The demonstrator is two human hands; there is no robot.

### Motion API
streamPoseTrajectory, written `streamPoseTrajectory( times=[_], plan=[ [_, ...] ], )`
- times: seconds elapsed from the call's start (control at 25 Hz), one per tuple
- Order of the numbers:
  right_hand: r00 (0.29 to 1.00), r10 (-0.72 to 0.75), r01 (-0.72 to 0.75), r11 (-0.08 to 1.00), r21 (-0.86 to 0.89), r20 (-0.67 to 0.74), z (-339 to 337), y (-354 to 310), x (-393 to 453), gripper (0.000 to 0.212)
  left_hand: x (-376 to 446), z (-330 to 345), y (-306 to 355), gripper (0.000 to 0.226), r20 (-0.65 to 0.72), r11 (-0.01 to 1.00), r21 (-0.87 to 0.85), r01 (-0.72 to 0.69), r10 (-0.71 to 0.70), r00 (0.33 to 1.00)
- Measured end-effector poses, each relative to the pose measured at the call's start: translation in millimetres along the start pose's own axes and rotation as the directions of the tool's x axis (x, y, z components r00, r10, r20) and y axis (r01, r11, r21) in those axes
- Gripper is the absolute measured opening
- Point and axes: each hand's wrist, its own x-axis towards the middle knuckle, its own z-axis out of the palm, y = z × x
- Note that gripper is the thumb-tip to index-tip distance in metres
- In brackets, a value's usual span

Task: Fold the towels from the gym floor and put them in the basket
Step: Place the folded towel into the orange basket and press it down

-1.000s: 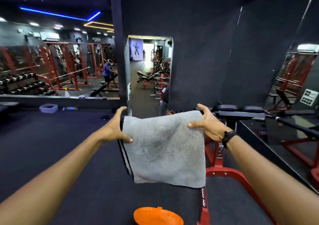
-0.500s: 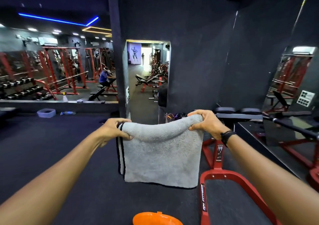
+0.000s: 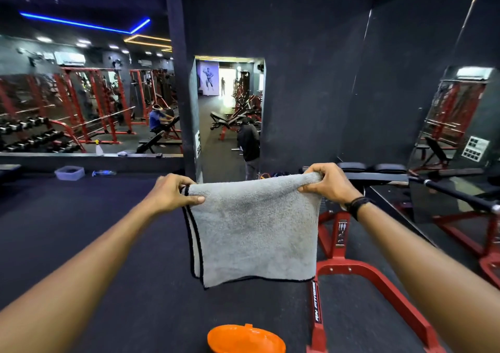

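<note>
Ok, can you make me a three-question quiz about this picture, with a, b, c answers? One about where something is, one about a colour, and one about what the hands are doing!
1. Where is the orange thing?
a) below the towel, at the bottom edge
b) on the bench
c) in the left hand

2. What colour is the towel?
a) blue
b) grey with black edging
c) red

3. What are the hands doing?
a) resting flat on the floor
b) both gripping the towel's top corners
c) only one holds the towel

Answers:
1 a: the orange thing sits low in the view, under the hanging towel.
2 b: the cloth is grey with a thin black border.
3 b: the left hand and right hand each pinch a top corner, so the towel hangs doubled in the air.
</note>
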Motion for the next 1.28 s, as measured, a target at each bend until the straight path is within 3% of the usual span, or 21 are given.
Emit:
streamPoseTrajectory(
  times=[0.08, 0.16, 0.24, 0.4, 0.44, 0.52, 0.56, 0.6, 0.64, 0.72, 0.8, 0.92, 1.0, 1.04, 1.08, 1.16, 1.2, 1.28],
  plan=[
    [0.995, -0.039, 0.037, 0.999, 0.018, 0.091, -5.7, 0.6, -2.0, 0.022, -2.6, -6.3, 0.9, 0.019, 0.080, 0.998, -0.037, -0.043, 0.046, 0.996],
    [0.982, -0.021, -0.014, 0.983, 0.182, 0.190, -11.7, 1.4, -5.4, 0.021, -11.8, -12.1, 6.4, 0.022, 0.172, 0.951, -0.308, -0.007, 0.063, 0.983],
    [0.972, -0.009, -0.072, 0.939, 0.336, 0.233, -11.9, 5.3, -5.6, 0.023, -14.2, -15.3, 3.6, 0.025, 0.173, 0.894, -0.448, 0.022, 0.063, 0.983],
    [0.949, 0.020, -0.138, 0.922, 0.361, 0.314, 7.5, 9.0, -15.4, 0.025, -21.8, -8.4, 2.6, 0.016, 0.249, 0.903, -0.409, 0.132, -0.029, 0.968],
    [0.940, 0.026, -0.154, 0.922, 0.355, 0.341, 6.3, 6.6, -13.3, 0.024, -20.1, -9.3, 6.5, 0.011, 0.256, 0.909, -0.392, 0.144, -0.042, 0.966],
    [0.957, 0.030, -0.157, 0.890, 0.429, 0.288, -7.7, -6.8, 0.0, 0.025, -10.2, -20.7, 21.6, 0.010, 0.106, 0.849, -0.519, 0.098, -0.050, 0.993],
    [0.969, 0.031, -0.158, 0.838, 0.523, 0.243, -16.6, -11.7, 9.3, 0.036, -4.0, -29.3, 29.5, 0.014, 0.018, 0.752, -0.656, 0.065, -0.071, 0.997],
    [0.970, 0.046, -0.187, 0.774, 0.604, 0.241, -24.8, -15.9, 19.9, 0.054, 5.0, -38.9, 33.7, 0.036, -0.004, 0.648, -0.759, 0.060, -0.096, 0.995],
    [0.950, 0.062, -0.250, 0.737, 0.628, 0.305, -26.8, -19.8, 23.8, 0.071, 7.7, -43.4, 37.0, 0.062, 0.070, 0.582, -0.803, 0.129, -0.121, 0.990],
    [0.891, 0.088, -0.359, 0.737, 0.572, 0.446, -8.4, -11.2, 13.1, 0.087, -4.5, -29.7, 25.2, 0.096, 0.280, 0.605, -0.731, 0.316, -0.156, 0.947],
    [0.889, 0.149, -0.394, 0.731, 0.557, 0.433, 17.4, 2.7, -1.7, 0.093, -16.5, -5.3, 9.1, 0.104, 0.352, 0.655, -0.658, 0.372, -0.170, 0.920],
    [0.914, 0.222, -0.394, 0.686, 0.612, 0.339, 38.2, 20.9, -8.9, 0.097, -21.2, 13.1, -3.6, 0.115, 0.219, 0.649, -0.700, 0.296, -0.199, 0.955],
    [0.920, 0.172, -0.378, 0.630, 0.679, 0.352, 37.1, 23.2, -6.8, 0.112, -18.0, 14.5, -6.3, 0.132, 0.173, 0.596, -0.761, 0.257, -0.196, 0.965],
    [0.916, 0.153, -0.382, 0.612, 0.692, 0.371, 35.4, 23.1, -4.8, 0.109, -15.8, 14.8, -9.0, 0.141, 0.172, 0.592, -0.764, 0.257, -0.197, 0.965],
    [0.917, 0.127, -0.367, 0.642, 0.673, 0.379, 34.9, 21.9, -5.2, 0.102, -15.3, 16.1, -10.2, 0.139, 0.178, 0.617, -0.747, 0.248, -0.174, 0.969],
    [0.922, 0.097, -0.257, 0.877, 0.406, 0.375, 33.7, 16.6, -9.4, 0.087, -15.9, 16.1, -11.2, 0.123, 0.181, 0.771, -0.605, 0.200, -0.112, 0.977],
    [0.937, 0.087, -0.152, 0.974, 0.170, 0.340, 35.5, 17.1, -9.3, 0.075, -14.0, 15.7, -13.1, 0.112, 0.158, 0.885, -0.441, 0.147, -0.085, 0.984],
    [0.959, 0.034, 0.010, 0.988, -0.153, 0.280, 37.4, 17.1, -10.2, 0.045, -11.1, 11.8, -17.5, 0.086, 0.079, 0.998, -0.055, 0.015, -0.011, 0.997]
  ],
)
